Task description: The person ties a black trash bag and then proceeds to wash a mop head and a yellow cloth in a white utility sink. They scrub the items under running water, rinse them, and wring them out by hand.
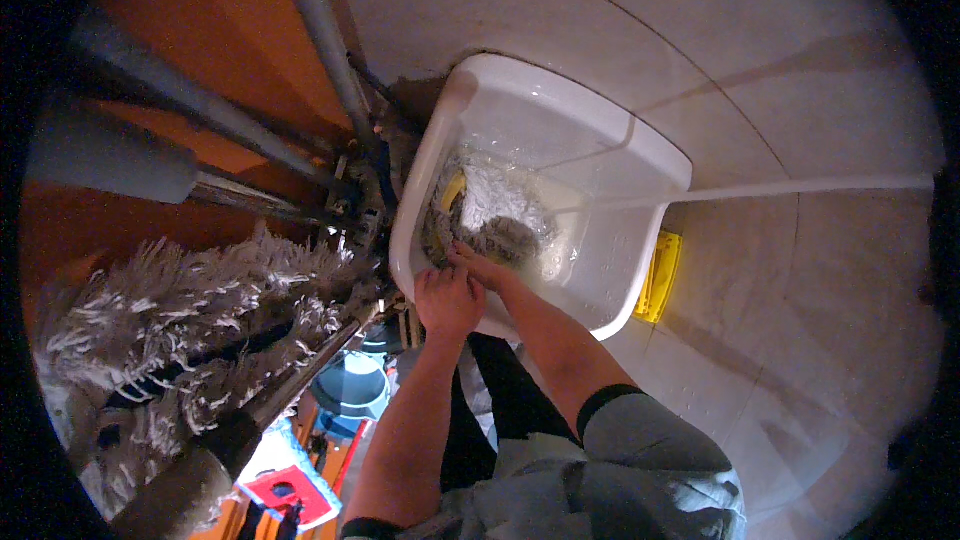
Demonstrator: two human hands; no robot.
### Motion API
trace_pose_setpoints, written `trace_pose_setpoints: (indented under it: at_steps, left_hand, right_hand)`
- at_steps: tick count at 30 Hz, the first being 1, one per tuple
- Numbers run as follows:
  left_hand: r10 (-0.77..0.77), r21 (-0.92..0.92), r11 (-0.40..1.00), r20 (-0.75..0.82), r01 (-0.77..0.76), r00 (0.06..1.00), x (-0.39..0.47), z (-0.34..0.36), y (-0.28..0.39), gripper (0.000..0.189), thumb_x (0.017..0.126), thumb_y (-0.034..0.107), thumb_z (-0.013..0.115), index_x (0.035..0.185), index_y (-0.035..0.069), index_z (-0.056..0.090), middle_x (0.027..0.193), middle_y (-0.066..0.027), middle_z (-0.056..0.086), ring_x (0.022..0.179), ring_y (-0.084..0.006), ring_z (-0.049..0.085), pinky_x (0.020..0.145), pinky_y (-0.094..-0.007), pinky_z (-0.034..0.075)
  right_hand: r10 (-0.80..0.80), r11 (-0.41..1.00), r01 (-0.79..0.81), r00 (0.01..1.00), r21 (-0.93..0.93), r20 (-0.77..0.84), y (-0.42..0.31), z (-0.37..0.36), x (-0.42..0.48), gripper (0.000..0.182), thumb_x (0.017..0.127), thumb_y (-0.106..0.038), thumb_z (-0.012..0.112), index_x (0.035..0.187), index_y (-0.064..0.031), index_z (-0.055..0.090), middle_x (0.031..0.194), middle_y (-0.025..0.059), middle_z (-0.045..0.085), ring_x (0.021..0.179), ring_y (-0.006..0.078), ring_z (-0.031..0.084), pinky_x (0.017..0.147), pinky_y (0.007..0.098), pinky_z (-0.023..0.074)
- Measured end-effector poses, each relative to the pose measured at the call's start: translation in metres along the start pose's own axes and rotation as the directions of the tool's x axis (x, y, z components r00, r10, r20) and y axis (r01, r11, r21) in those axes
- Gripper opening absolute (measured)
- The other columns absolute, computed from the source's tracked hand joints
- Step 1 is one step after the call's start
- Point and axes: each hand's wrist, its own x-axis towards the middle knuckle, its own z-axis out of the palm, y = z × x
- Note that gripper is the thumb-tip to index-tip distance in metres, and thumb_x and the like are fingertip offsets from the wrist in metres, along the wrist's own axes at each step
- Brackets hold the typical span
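A white utility sink holds shallow, yellowish water. A shaggy grey mop head lies wet at its left side, with a curved yellow strip along it. My left hand is over the near left rim, fingers bent at the mop's near edge. Beside it and touching it, my right hand reaches into the sink with its fingertips at the mop's fringe. What the fingers close on is hidden by the hands and shadow.
Another dusty string mop and several poles stand at the left. A yellow plastic item is right of the sink against the tiles. Teal buckets and a red-and-white package are below left.
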Motion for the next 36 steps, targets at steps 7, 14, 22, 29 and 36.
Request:
trace_pose_setpoints:
  at_steps: [7,14,22,29,36]
  left_hand:
    - [0.042,-0.054,0.998,0.18,-0.033,0.983,0.004,-0.008,0.01,0.029,0.071,0.028,0.058,0.09,0.006,0.063,0.079,-0.0129,0.064,0.076,-0.0281,0.06,0.084,-0.0404,0.038]
    - [0.077,-0.202,0.979,0.379,0.002,0.922,-0.02,-0.026,0.004,0.038,0.075,0.035,0.059,0.101,0.008,0.064,0.094,-0.0149,0.063,0.099,-0.0312,0.055,0.098,-0.0441,0.031]
    - [0.207,-0.37,0.918,0.145,-0.141,0.967,-0.074,-0.003,0.004,0.043,0.077,0.032,0.06,0.114,0.01,0.058,0.114,-0.0094,0.059,0.117,-0.032,0.045,0.098,-0.0413,0.035]
    - [0.008,-0.565,0.747,0.535,0.35,0.845,-0.071,-0.034,-0.001,0.041,0.078,0.032,0.063,0.111,0.008,0.059,0.1,-0.0156,0.063,0.092,-0.0279,0.062,0.08,-0.0351,0.049]
    - [-0.062,-0.719,0.423,0.584,0.551,0.809,-0.069,-0.06,0.011,0.035,0.081,0.026,0.061,0.107,0.001,0.06,0.087,-0.0081,0.065,0.075,-0.0185,0.062,0.069,-0.029,0.049]
  right_hand:
    - [0.151,0.988,-0.148,0.977,0.034,-0.151,0.021,-0.006,-0.044,0.043,0.088,-0.029,0.049,0.124,-0.0062,0.046,0.121,0.0123,0.046,0.107,0.0231,0.047,0.09,0.0361,0.0391]
    - [0.479,0.828,-0.403,0.87,0.391,-0.118,-0.062,-0.065,-0.185,0.045,0.09,-0.029,0.049,0.129,-0.0084,0.045,0.11,0.006,0.058,0.092,0.0141,0.056,0.076,0.0266,0.0458]
    - [0.516,0.677,-0.237,0.827,0.696,-0.22,-0.054,-0.121,-0.272,0.039,0.092,-0.025,0.048,0.127,-0.0081,0.046,0.102,0.004,0.06,0.083,0.0142,0.059,0.07,0.0274,0.048]
    - [0.507,0.723,-0.119,0.762,0.681,-0.404,-0.155,-0.136,-0.311,0.034,0.093,-0.024,0.048,0.123,-0.0103,0.048,0.097,0.0026,0.061,0.081,0.0115,0.059,0.069,0.026,0.0489]
    - [0.39,0.801,-0.062,0.808,0.596,-0.441,-0.186,-0.132,-0.34,0.03,0.092,-0.017,0.05,0.12,-0.0058,0.052,0.098,0.0065,0.063,0.084,0.0132,0.061,0.07,0.0245,0.0495]
